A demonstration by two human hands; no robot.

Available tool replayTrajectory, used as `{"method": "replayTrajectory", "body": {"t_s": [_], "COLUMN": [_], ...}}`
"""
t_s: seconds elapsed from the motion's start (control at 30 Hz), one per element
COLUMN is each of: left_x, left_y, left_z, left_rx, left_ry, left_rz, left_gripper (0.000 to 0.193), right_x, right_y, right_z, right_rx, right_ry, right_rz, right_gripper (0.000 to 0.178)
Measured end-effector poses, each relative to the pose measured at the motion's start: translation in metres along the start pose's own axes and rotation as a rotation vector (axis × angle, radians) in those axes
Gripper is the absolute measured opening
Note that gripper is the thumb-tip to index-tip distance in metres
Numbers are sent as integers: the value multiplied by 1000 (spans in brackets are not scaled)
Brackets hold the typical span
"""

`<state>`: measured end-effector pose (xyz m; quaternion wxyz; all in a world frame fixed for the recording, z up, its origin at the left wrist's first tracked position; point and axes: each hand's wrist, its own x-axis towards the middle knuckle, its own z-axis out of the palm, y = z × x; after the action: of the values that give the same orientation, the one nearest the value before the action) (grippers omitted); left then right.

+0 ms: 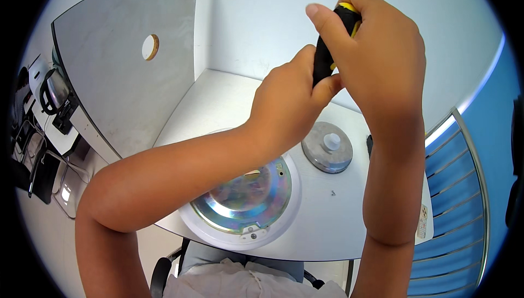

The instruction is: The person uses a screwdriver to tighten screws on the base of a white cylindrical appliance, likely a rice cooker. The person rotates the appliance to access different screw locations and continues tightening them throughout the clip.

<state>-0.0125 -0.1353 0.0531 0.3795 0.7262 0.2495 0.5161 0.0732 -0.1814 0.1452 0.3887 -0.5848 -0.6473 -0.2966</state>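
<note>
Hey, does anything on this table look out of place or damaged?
Just some tiny metal bits, possibly screws, lying loose on the table nearer you than the round grey lid. They look stray. I see nothing spilled or broken.

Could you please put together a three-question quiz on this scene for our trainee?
1. Which hand is nearer the upper end of the black-and-yellow tool in the picture: left hand or right hand?
2. True or false: the round grey object with a white knob lies right of the shiny round plate.
3. What pierces the grey panel: A) a square slot, B) a round hole, C) a row of slits?

Key: 1. Right hand. 2. True. 3. B.
</note>
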Motion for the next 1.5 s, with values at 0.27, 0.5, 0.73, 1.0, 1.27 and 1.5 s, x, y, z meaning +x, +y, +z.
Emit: {"method": "replayTrajectory", "body": {"t_s": [0.27,0.5,0.73,1.0,1.27,1.5], "left_x": [13,16,16,21,11,22], "left_y": [-5,-13,-8,-13,-6,-5], "left_z": [-29,-28,-22,-36,-11,-35], "left_rx": [-473,-439,-223,-417,-227,-412], "left_ry": [-368,-388,-261,-490,-163,-487], "left_rz": [-58,14,103,-6,45,-38], "left_gripper": [41,41,40,44,33,51], "right_x": [9,5,12,6,1,-7], "right_y": [37,14,4,44,29,44], "right_z": [12,5,-11,20,23,30], "right_rx": [546,494,379,935,539,1180], "right_ry": [-210,-128,-269,-345,-199,-146], "right_rz": [-108,-125,-122,-133,79,88], "right_gripper": [24,22,22,36,39,50]}}
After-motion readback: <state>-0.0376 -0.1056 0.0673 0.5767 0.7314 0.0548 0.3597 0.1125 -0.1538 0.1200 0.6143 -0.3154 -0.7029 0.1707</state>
